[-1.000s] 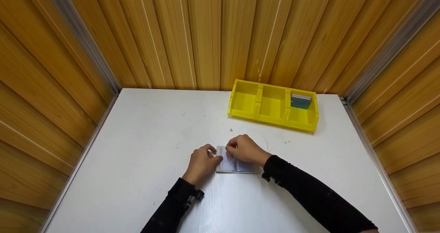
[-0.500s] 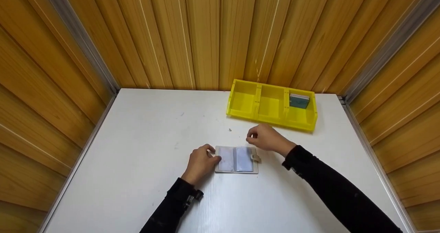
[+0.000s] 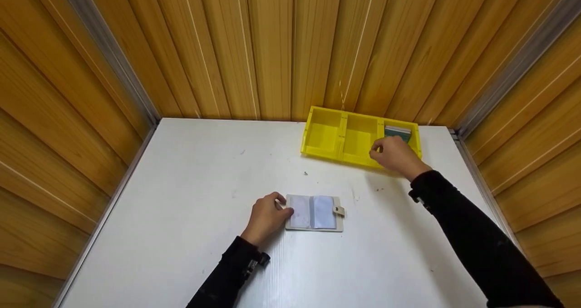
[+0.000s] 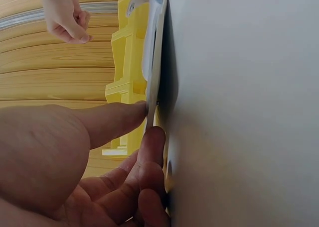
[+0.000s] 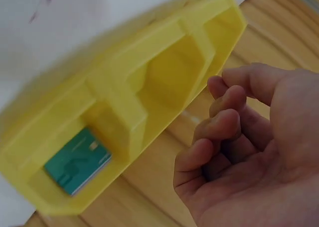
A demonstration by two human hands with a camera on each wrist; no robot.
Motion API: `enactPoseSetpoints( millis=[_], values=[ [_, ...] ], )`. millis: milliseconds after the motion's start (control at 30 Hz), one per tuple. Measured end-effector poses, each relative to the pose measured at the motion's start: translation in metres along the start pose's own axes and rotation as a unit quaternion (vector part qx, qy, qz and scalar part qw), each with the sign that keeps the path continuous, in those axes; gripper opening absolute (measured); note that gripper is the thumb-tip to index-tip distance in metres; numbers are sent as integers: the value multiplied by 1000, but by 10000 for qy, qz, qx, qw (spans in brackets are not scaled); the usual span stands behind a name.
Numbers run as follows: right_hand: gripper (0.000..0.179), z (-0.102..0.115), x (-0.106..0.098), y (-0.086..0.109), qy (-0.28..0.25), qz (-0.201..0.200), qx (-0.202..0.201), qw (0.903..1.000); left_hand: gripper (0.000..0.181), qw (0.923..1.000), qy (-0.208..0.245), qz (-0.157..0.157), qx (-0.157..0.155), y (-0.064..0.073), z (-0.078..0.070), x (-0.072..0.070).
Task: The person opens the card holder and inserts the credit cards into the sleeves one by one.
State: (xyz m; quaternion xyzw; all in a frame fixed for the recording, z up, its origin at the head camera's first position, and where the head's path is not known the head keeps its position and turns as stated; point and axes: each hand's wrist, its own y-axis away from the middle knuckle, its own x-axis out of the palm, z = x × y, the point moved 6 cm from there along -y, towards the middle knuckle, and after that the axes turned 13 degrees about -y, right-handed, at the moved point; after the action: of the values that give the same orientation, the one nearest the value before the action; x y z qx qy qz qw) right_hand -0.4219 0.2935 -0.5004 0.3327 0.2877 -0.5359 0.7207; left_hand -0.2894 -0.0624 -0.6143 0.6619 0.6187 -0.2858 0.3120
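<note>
An open card holder (image 3: 323, 212) with clear sleeves and a pale cover lies on the white table, its snap tab sticking out at the right. My left hand (image 3: 266, 217) pinches the cover's left edge between thumb and index finger, seen close up in the left wrist view. Over the front of the yellow bin (image 3: 320, 151), my right hand (image 3: 397, 153) is in the air, holding nothing, its fingers loosely curled and thumb near the index fingertip. Green cards (image 5: 78, 161) with a chip on the top one stand stacked in the bin's right compartment, partly hidden by this hand in the head view.
The bin has three compartments and stands at the back right of the table (image 3: 204, 162), near the wood-panelled wall (image 3: 268, 49). Panelled walls with metal corner rails also rise at left and right. Small dark marks dot the tabletop.
My right hand has left the card holder's sleeves and moved right and away from me to the bin. My left hand has kept its grip on the holder's edge.
</note>
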Motion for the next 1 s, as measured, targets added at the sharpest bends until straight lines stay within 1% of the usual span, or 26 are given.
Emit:
enactPoseSetpoints(
  millis=[100,200,300,433,567,667,733,800,1000],
  values=[
    [36,-14,-15,-7,161,-107,191,9996,27,10000,27,33,-34,0,0,0],
    [39,-26,-26,-13,321,-212,356,9986,27,10000,55,21,-55,0,2,0],
    [41,-36,-34,-18,403,-318,394,9979,27,9999,93,-11,-68,-1,3,1],
    [38,-50,-42,-25,458,-505,407,9968,26,9999,120,-11,-30,-1,3,2],
    [32,-61,-49,-31,678,-790,252,9942,24,9999,-24,-87,93,0,0,1],
    [27,-67,-52,-34,851,-1020,20,9911,24,9996,-112,-173,166,0,-1,0],
    [25,-72,-53,-37,927,-1152,-52,9890,24,9997,-92,-185,164,0,-1,-1],
    [25,-78,-53,-39,968,-1240,-58,9875,24,9997,-73,-181,152,0,-1,0],
    [26,-95,-53,-47,1001,-1447,125,9843,24,9998,-32,-162,144,-1,-1,2]
  ],
)
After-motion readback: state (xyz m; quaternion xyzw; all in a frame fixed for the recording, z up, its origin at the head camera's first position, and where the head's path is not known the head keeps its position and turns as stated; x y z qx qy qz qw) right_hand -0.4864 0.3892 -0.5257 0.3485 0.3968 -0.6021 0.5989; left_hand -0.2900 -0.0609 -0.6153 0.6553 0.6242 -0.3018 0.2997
